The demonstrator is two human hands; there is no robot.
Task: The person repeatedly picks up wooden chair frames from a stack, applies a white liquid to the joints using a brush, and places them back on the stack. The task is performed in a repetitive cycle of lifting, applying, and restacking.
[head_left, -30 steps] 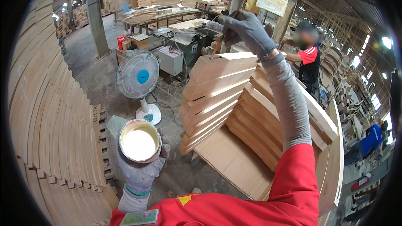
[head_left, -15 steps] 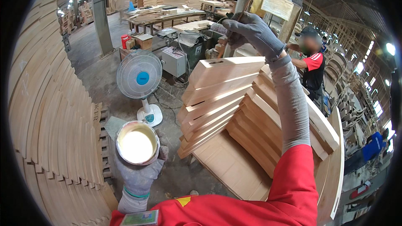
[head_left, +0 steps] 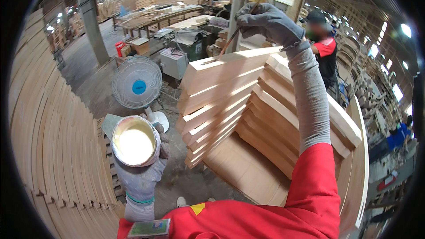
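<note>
Since the earlier frame, my right fingers (head_left: 249,20) are bringing the pinched thin stick (head_left: 229,43) down to the slotted wooden board (head_left: 223,68); I'm judging the stick light, stiff, best gripped mid-shaft. My left fingers (head_left: 164,149) are cupping the pot (head_left: 150,159), likely weightier, wanting support low.

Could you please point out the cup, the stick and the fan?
Cup (head_left: 153,155): head view, on its rim.
Stick (head_left: 228,44): head view, on its lower part.
Fan (head_left: 139,87): head view, on its blue hub.
</note>
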